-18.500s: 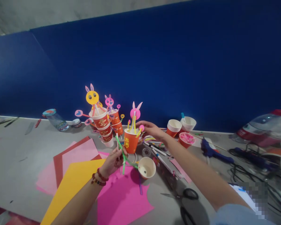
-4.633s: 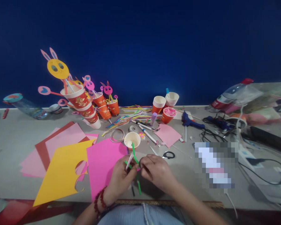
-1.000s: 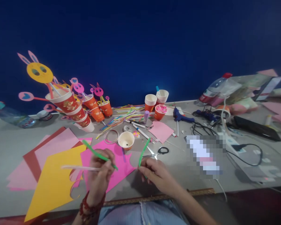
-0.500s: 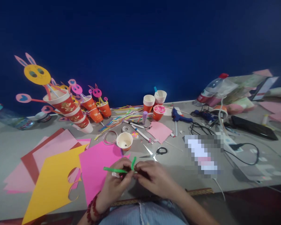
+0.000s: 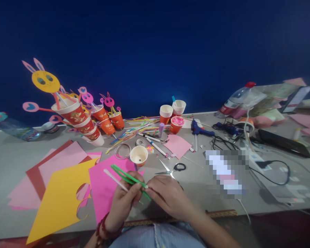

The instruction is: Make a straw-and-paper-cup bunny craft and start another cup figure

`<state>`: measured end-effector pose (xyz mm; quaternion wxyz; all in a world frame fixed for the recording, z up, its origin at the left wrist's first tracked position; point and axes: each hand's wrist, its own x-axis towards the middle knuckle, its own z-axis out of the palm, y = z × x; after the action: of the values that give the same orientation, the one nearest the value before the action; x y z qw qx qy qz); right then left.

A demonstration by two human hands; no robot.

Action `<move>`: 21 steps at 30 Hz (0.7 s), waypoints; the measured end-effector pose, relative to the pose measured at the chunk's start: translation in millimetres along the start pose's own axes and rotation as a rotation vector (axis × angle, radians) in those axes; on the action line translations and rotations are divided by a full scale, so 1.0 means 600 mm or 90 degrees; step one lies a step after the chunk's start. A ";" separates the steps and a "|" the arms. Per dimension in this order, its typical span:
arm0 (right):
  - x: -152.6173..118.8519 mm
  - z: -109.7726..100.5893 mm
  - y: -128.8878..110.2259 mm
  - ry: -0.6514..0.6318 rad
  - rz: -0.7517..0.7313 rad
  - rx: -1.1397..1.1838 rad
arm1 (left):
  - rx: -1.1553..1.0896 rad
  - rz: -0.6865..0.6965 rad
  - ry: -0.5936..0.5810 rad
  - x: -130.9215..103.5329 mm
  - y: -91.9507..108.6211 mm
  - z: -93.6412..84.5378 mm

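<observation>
My left hand point(image 5: 125, 201) is closed around green pipe cleaners point(image 5: 125, 175) and a thin white stick point(image 5: 115, 179), all slanting up to the left. Thumb and fingers of my right hand point(image 5: 167, 193) pinch at the lower end of the green stems, close against the left fingertips. What exactly lies under the right fingers is partly hidden. Just beyond the hands stands a paper cup point(image 5: 138, 155) with a small hole in its bottom. Scissors point(image 5: 170, 169) lie spread beyond my right hand.
Yellow paper point(image 5: 58, 196) and pink paper point(image 5: 102, 186) lie on the left. Cup figures with rabbit faces point(image 5: 45, 82) stand behind them. Loose pipe cleaners point(image 5: 134, 132), a glue gun point(image 5: 200, 129), stacked cups point(image 5: 165, 113), cables and a blurred-out phone point(image 5: 224, 174) are farther back and right.
The green stems have swung together and now lie side by side, slanting up-left from the left hand. More of the white stick shows. Both hands stay close together.
</observation>
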<state>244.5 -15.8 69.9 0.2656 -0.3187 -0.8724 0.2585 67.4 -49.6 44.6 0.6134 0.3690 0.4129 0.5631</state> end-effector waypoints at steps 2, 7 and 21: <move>0.000 0.005 0.000 0.017 0.005 0.029 | -0.096 -0.047 0.017 0.004 -0.003 0.011; 0.002 0.008 0.009 -0.031 0.066 0.086 | -0.128 -0.070 -0.008 0.013 -0.006 0.008; 0.005 -0.009 0.009 -0.122 0.059 0.050 | 0.073 0.007 -0.059 0.018 0.002 -0.013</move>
<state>248.4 -8.8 71.6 0.1807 -0.3218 -0.8673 0.3342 60.3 -39.1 41.8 0.6067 0.4312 0.4138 0.5242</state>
